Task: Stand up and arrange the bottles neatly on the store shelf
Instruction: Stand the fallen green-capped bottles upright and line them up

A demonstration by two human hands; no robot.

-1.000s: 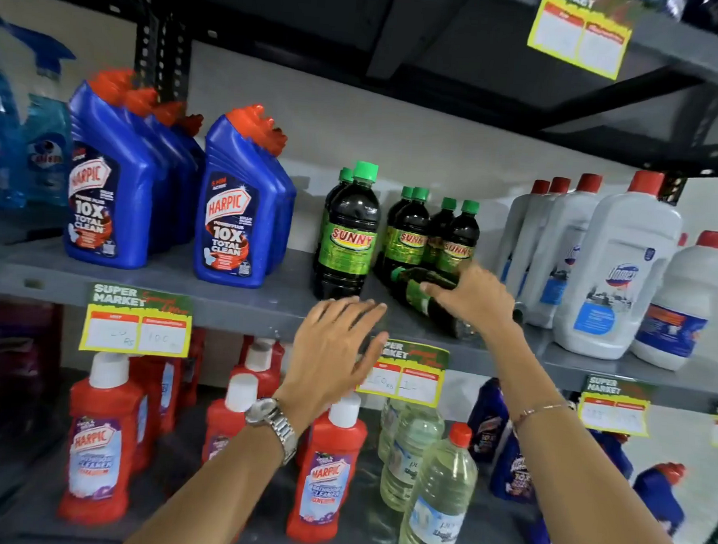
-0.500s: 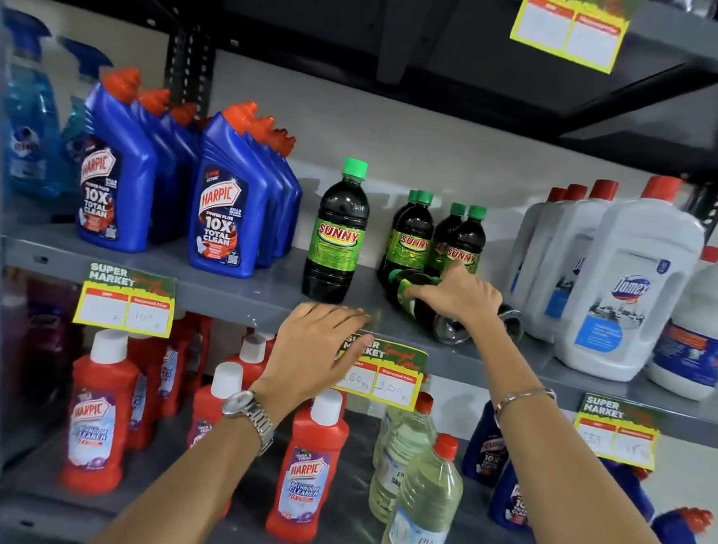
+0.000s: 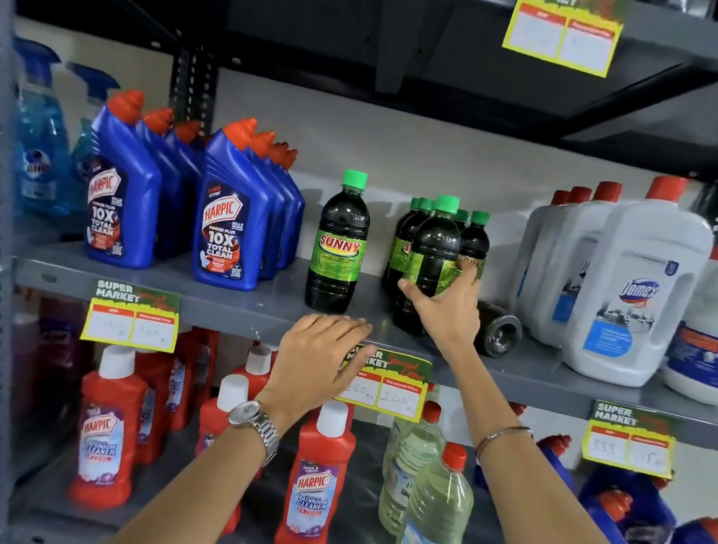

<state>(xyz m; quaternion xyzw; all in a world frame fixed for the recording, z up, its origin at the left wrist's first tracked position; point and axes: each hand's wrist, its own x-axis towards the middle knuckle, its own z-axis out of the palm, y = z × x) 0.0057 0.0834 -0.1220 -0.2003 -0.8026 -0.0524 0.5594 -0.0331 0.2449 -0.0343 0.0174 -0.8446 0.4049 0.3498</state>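
My right hand (image 3: 447, 306) grips a dark Sunny bottle with a green cap (image 3: 432, 251), which stands upright on the grey middle shelf (image 3: 229, 301) in front of several more Sunny bottles (image 3: 475, 241). Another Sunny bottle (image 3: 337, 245) stands alone to its left. A further dark bottle (image 3: 499, 328) lies on its side behind my right wrist, its base facing me. My left hand (image 3: 318, 362) rests flat on the shelf's front edge, fingers together, holding nothing.
Blue Harpic bottles (image 3: 234, 218) stand in two rows on the left of the shelf, white Domex jugs (image 3: 638, 284) on the right. Red Harpic bottles (image 3: 315, 479) and clear bottles (image 3: 430, 516) fill the shelf below. Price tags (image 3: 133, 321) hang from the edge.
My right hand has turned the lying Sunny bottle upright and holds it standing at the shelf front. A second lying bottle now shows behind it. The left hand stays on the edge.
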